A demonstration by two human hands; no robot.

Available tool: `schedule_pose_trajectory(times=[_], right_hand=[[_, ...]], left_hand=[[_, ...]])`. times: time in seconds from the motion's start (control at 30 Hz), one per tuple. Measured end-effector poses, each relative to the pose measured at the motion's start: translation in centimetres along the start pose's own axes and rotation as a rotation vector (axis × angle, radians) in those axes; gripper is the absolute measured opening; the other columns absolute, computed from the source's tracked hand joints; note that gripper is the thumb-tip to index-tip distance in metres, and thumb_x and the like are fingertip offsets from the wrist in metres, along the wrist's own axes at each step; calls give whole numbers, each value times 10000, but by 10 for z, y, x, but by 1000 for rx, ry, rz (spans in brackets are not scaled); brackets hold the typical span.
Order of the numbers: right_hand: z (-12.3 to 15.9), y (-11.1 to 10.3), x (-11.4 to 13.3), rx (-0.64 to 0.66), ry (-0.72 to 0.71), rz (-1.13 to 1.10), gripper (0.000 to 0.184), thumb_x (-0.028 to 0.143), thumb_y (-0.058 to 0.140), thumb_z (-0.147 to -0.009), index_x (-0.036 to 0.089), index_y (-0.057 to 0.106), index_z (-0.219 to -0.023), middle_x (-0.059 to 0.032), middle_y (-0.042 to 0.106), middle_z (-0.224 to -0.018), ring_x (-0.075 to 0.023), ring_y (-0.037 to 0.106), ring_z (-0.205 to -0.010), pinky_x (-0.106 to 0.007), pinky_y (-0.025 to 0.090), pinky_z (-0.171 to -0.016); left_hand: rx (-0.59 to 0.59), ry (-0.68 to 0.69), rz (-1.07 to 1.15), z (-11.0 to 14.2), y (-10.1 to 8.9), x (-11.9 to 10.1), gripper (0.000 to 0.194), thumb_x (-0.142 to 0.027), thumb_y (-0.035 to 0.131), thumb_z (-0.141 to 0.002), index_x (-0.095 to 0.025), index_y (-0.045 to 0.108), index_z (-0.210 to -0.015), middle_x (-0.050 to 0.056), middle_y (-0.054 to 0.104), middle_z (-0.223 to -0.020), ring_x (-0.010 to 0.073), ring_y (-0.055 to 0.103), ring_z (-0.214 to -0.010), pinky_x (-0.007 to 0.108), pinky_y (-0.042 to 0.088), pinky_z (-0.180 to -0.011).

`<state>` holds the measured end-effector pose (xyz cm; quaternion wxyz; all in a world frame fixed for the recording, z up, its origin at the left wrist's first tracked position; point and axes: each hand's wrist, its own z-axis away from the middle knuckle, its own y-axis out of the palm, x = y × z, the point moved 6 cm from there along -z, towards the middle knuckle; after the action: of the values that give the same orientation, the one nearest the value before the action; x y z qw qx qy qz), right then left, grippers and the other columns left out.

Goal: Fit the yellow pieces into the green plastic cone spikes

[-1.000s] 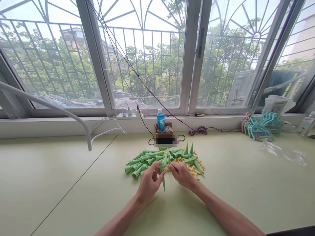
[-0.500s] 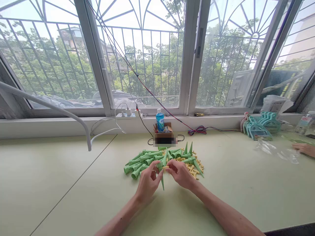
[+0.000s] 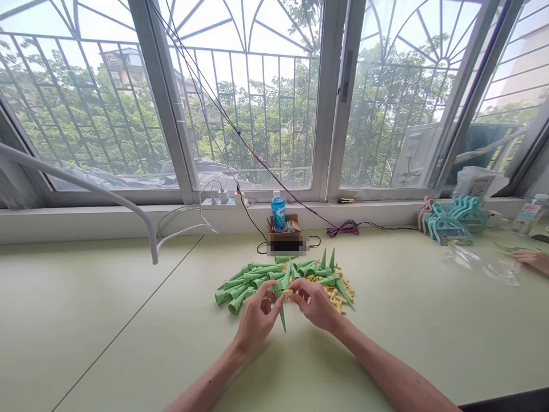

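My left hand (image 3: 256,316) grips a green plastic watering spike (image 3: 282,320) near its wide collar, the pointed tip angled down toward me. Between the thumb and fingers of my right hand (image 3: 318,304) is a small yellow plastic valve (image 3: 287,292), held against the spike's side. My fingertips partly hide where the two pieces meet. Just beyond both hands lies a heap of green spikes (image 3: 238,290), mostly on their sides. Small T-shaped yellow valves (image 3: 338,298) are scattered at the right of the heap, with some spikes lying over them.
Behind the heap, a blue bottle (image 3: 278,212) stands at a small cardboard box (image 3: 292,233). Coiled cable (image 3: 343,228) and teal hangers (image 3: 450,220) lie toward the right. Another person's hand (image 3: 534,259) is at the right edge, near clear plastic bags (image 3: 465,256). A white tube (image 3: 141,214) arches in from the left.
My left thumb and fingers have shifted slightly around the spike, close to the yellow valve. Both hands keep their hold, and the heap looks unchanged.
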<state>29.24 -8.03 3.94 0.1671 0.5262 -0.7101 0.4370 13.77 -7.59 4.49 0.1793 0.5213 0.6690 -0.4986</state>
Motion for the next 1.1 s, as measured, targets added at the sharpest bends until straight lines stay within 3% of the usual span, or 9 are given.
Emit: schedule_pose_trajectory(times=[0.37, 0.67, 0.77, 0.93, 1.1], right_hand=[[0, 1, -3, 20, 1, 79, 270, 332, 487, -983, 173, 569, -781, 24, 528, -606, -105, 407, -527, -227, 301, -515], [0, 5, -9, 43, 12, 83, 482, 420, 360, -1026, 192, 433, -607, 32, 464, -512, -104, 417, -473, -234, 304, -519], [0, 4, -9, 44, 31, 78, 456, 426, 371, -1022, 185, 492, -654, 26, 496, -527, -107, 440, -475, -231, 313, -516], [2, 4, -6, 63, 53, 71, 269, 409, 457, -992, 174, 576, -937, 45, 518, -540, -108, 431, -457, -221, 313, -490], [2, 4, -4, 72, 41, 56, 281, 393, 442, -998, 179, 568, -867, 45, 506, -533, -105, 418, -461, -221, 323, -496]], left_hand=[[15, 29, -25, 0, 2, 0, 266, -359, 560, -881, -201, 540, -1094, -54, 511, -693, 76, 357, -459, 200, 316, -466], [26, 62, -42, 2, 3, 0, 264, -357, 557, -887, -210, 532, -1106, -56, 525, -692, 81, 383, -461, 200, 340, -473], [18, 51, -36, 1, 3, 1, 264, -365, 557, -889, -212, 532, -1102, -52, 523, -699, 82, 380, -461, 203, 337, -473], [9, 34, -21, -1, 2, 1, 265, -384, 555, -892, -212, 534, -1092, -50, 512, -702, 81, 366, -459, 204, 322, -468], [21, 45, -32, 0, 2, -1, 269, -381, 549, -893, -205, 533, -1095, -46, 516, -697, 82, 376, -463, 206, 329, -473]])
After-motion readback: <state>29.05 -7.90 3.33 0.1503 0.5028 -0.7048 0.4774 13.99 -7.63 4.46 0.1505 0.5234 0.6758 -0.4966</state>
